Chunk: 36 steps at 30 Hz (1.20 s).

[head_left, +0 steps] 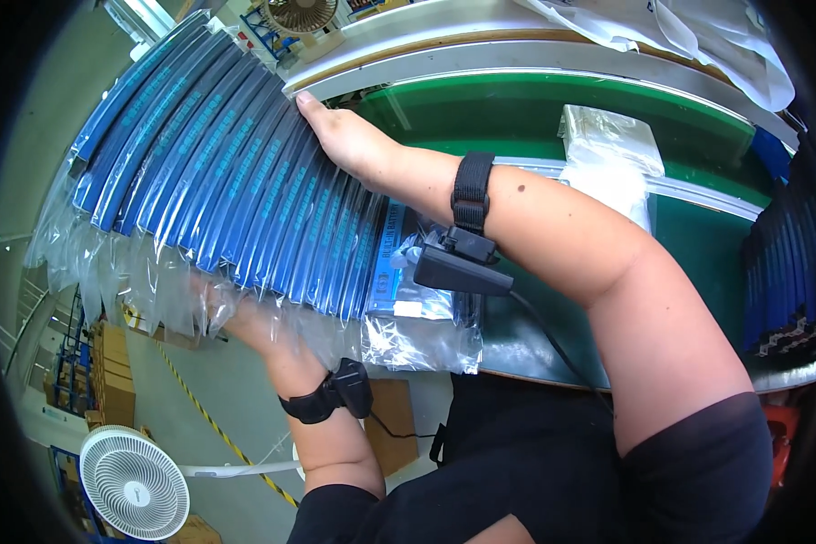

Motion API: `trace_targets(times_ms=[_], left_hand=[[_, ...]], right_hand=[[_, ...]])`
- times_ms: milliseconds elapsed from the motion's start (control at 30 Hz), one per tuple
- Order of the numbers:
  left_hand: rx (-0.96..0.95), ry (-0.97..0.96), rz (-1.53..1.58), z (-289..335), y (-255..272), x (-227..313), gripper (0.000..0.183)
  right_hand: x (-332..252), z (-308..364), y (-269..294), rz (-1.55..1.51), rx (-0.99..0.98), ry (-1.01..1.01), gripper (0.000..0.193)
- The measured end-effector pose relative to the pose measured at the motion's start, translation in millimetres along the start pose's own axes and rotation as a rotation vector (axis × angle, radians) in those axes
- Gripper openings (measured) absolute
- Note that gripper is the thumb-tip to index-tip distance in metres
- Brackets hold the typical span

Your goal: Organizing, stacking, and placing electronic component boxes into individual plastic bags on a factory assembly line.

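Note:
A long row of flat blue boxes (218, 163), each in a clear plastic bag, stands packed on edge and leans across the left side. My right hand (346, 140) grips the row's far side, its thumb on the top edge and its other fingers hidden. My left hand (210, 301) is at the near lower side of the row, partly covered by loose bag ends. It appears to hold the row from there, but its fingers are mostly hidden. Another bagged blue box (417, 281) lies flat at the row's right end, on the green table (530, 335).
A stack of clear plastic bags (607, 145) lies near a metal rail (707, 198). More blue boxes (782, 263) stand at the far right. A white fan (136, 482) stands at lower left, with cardboard boxes (113, 376) beyond it. Straps with cabled devices circle both forearms.

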<state>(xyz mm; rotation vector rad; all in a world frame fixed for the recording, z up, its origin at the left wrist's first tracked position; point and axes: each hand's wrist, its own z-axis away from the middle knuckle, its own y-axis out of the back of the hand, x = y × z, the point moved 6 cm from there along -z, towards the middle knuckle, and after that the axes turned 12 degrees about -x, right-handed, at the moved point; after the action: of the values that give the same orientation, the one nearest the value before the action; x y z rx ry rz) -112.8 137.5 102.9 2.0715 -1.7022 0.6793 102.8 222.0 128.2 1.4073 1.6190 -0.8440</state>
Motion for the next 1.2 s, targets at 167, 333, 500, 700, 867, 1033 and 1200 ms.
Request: trace_targets(times_ms=[167,333,500,700,867,1033,1200], left_hand=[[-0.104,0.099,0.076,-6,-5,16,0.063],[-0.182,0.098,0.197,-50,36,17,0.054],[-0.252,0.093,0.306,-124,49,17,0.045],[-0.162,0.009,0.414,-115,-7,74,0.041],[-0.076,0.115,0.297,-116,-12,83,0.049],[-0.127,0.049,0.279,-124,-16,72,0.056],[-0.073,0.233,0.43,-118,-28,84,0.068]], right_hand=[[7,-12,9,0.026,0.052,0.015,0.078],[-59,-23,29,0.076,0.133,0.132,0.089],[-116,-60,15,0.139,0.227,0.14,0.094],[-136,-50,5,0.23,0.251,0.025,0.08],[-138,-50,8,0.277,0.302,-0.07,0.074],[-131,-65,14,0.364,0.301,-0.07,0.074],[-128,-53,23,0.305,0.338,-0.087,0.077]])
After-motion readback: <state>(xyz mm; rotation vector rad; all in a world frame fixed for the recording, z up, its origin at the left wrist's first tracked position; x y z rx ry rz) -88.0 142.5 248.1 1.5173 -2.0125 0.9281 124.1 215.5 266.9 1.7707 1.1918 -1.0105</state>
